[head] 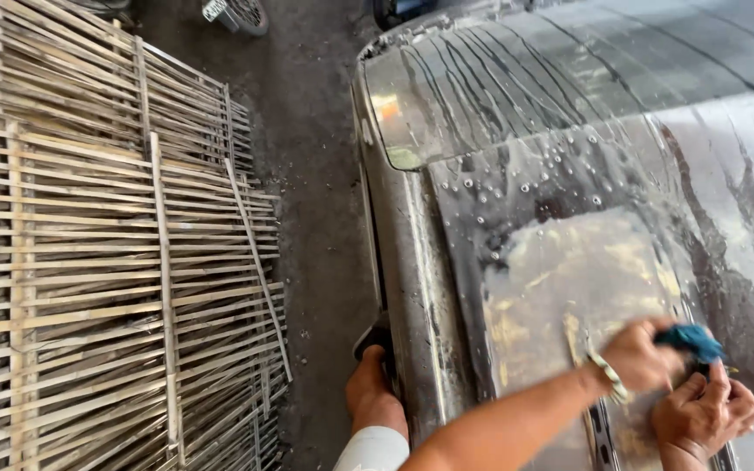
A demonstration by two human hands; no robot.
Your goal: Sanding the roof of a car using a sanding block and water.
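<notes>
A blue cloth (691, 340) is gripped in the closed left hand (643, 356) and rubbed over the wet car hood (569, 262); the right hand (704, 417) rests open beside it. Judged step: scrubbing, with neighbouring soapy patches to be covered next.

Blue cloth (691, 340), crumpled and wet, pinched at the fingertips low right, pressed on the car (569, 262), grey, wet, streaked with suds and water, its roof slanting up-frame
</notes>
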